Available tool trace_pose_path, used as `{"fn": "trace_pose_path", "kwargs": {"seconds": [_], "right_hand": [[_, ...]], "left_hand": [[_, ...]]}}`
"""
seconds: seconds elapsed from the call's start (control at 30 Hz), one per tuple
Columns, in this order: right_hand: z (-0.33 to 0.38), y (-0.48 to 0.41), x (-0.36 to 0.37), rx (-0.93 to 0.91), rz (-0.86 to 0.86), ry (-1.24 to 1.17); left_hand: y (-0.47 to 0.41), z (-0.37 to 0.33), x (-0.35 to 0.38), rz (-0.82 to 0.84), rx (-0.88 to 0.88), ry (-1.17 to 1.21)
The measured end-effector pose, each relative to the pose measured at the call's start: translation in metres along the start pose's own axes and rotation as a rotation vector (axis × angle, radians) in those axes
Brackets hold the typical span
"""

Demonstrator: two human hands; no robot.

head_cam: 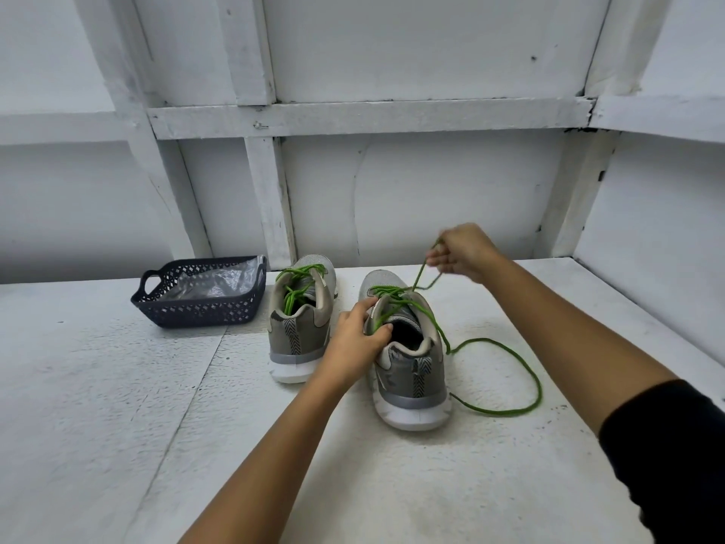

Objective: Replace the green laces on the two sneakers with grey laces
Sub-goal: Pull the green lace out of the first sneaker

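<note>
Two grey sneakers stand side by side, heels toward me. The left sneaker (300,320) keeps its green lace tucked into the opening. My left hand (359,335) grips the collar of the right sneaker (408,363) at its left side. My right hand (461,251) pinches the green lace (506,349) of that sneaker and holds it up above the toe. The lace's loose end trails in a wide loop on the surface to the sneaker's right. No grey laces are visible.
A dark blue perforated basket (200,308) with a clear plastic bag (219,282) inside sits left of the sneakers. The white textured tabletop (117,406) ends at a white panelled wall behind; a side wall closes in at the right.
</note>
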State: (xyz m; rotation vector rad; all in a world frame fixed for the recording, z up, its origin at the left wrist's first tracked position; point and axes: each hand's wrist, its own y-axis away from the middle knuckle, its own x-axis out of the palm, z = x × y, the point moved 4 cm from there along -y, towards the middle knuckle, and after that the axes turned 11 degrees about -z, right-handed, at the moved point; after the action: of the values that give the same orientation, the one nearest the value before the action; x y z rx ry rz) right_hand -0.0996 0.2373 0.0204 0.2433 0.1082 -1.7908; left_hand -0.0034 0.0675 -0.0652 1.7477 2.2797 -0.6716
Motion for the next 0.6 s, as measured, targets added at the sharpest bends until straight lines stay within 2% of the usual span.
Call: {"fn": "trace_pose_path", "kwargs": {"seconds": [0.1,0.13,0.2,0.27,0.3,0.37,0.47,0.6], "right_hand": [[0.004,-0.005,-0.011,0.01,-0.1,-0.074],[-0.002,-0.003,-0.01,0.049,-0.07,-0.032],[-0.021,0.007,-0.001,0.136,0.096,0.158],[-0.037,0.02,0.009,0.133,0.249,0.369],[-0.041,0.022,0.013,0.095,0.274,0.414],[-0.041,0.02,0.018,0.021,0.236,0.391],[-0.032,0.013,0.017,0.053,0.13,0.262],[-0.011,0.002,-0.004,0.053,-0.101,0.004]], "left_hand": [[0.001,-0.001,0.0,-0.004,0.002,-0.013],[0.001,-0.001,0.0,-0.007,0.002,-0.011],[0.001,-0.001,0.0,-0.013,0.006,-0.008],[0.001,-0.001,0.0,-0.01,0.004,-0.008],[0.001,-0.001,0.0,-0.007,0.002,-0.006],[0.001,-0.001,0.0,-0.002,0.0,-0.006],[0.0,0.001,0.0,-0.004,0.002,-0.009],[0.0,0.002,0.0,0.008,-0.006,-0.006]]}}
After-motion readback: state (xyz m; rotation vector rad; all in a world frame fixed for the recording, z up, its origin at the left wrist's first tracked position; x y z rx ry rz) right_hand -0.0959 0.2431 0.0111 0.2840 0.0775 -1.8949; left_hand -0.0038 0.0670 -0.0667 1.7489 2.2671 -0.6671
